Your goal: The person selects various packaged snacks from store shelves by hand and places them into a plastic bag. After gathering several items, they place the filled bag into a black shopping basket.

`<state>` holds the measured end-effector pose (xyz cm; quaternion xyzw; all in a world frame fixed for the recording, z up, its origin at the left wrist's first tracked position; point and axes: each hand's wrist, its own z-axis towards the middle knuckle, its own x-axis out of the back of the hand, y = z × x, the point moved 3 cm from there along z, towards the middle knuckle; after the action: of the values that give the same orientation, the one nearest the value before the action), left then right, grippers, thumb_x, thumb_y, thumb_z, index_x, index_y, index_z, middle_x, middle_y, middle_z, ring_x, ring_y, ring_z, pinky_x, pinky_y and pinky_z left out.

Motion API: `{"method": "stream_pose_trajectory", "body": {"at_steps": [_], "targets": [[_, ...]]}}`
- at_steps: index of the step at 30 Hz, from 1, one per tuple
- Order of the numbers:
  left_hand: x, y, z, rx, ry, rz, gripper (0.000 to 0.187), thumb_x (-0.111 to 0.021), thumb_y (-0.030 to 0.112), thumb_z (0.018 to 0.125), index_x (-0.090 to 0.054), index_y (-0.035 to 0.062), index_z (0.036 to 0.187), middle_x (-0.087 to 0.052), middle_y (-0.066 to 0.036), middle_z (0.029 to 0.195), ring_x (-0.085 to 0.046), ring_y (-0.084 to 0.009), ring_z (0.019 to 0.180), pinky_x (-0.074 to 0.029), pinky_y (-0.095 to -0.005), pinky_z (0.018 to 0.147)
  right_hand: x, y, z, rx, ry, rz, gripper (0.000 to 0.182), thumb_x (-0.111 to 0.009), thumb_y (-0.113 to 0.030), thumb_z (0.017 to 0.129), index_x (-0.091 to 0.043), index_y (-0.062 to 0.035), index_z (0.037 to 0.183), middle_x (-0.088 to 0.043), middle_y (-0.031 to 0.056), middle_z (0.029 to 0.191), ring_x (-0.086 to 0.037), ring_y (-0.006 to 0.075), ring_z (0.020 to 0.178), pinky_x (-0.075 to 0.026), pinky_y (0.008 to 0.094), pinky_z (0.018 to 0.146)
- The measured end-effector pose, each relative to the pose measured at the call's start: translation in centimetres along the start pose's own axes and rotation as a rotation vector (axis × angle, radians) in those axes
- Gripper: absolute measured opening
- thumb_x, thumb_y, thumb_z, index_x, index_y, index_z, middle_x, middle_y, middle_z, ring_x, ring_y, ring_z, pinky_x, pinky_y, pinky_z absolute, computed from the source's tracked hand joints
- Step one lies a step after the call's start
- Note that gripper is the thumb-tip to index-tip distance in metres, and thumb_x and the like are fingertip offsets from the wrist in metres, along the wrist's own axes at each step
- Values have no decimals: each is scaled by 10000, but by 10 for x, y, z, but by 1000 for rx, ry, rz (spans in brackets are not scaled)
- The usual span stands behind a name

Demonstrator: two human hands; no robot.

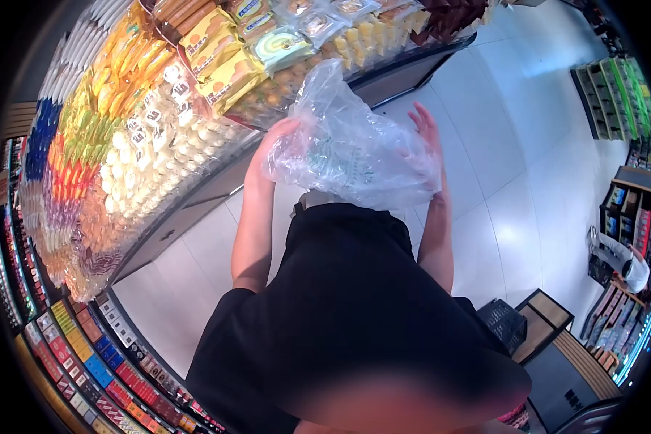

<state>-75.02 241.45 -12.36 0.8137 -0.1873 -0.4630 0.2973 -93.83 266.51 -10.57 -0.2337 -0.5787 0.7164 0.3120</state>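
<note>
A clear plastic bag (340,148) with faint green print is spread between my two hands, in front of my waist. My left hand (281,139) grips its left side, with part of the fingers behind the film. At the other side, my right hand (428,141) holds the bag; some fingers point up past its edge, and others show blurred through the plastic. No goods can be made out in the bag. Just beyond it, yellow packaged snacks (230,76) and a pale green packet (281,48) lie on the display.
A curved display of wrapped snacks (159,145) runs along the left and front. Shelves of boxed goods (98,354) stand at lower left. A dark basket (503,325) is at lower right. Green shelving (615,98) and another person (622,262) are far right.
</note>
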Motion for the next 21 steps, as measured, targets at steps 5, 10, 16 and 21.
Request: {"method": "stream_pose_trajectory", "body": {"at_steps": [5, 10, 16, 21], "targets": [[-30, -31, 18, 176, 66, -250, 383, -539, 355, 1011, -635, 19, 1169, -701, -77, 1002, -670, -167, 823, -550, -309, 708, 71, 8, -28, -225, -60, 50, 319, -730, -145, 879, -618, -27, 1153, -677, 30, 1056, -639, 124, 940, -507, 262, 816], [11, -117, 52, -139, 417, -75, 405, -491, 446, 996, -578, 54, 1052, -623, -54, 924, -629, -189, 805, -542, -358, 732, 114, 21, -64, -209, 310, -122, 132, -654, -139, 948, -652, -18, 1001, -625, -20, 813, -562, 83, 738, -453, 262, 658], [-120, -218, -11, -241, -83, 1143, 1004, -859, 500, 717, -404, -5, 1456, -548, -188, 1325, -589, -296, 1165, -486, -389, 998, 122, 44, -114, -532, 353, -97, 212, -635, -251, 988, -612, -71, 879, -568, -10, 713, -504, 69, 524, -377, 252, 419], [-127, -278, 52, -184, -31, 1007, 713, -791, 437, 819, -523, 28, 1339, -615, -194, 1213, -604, -332, 1154, -492, -412, 957, 139, 56, -136, -518, 330, -24, 232, -616, -273, 1000, -629, -41, 1005, -549, -3, 719, -479, 70, 508, -358, 237, 406]]}}
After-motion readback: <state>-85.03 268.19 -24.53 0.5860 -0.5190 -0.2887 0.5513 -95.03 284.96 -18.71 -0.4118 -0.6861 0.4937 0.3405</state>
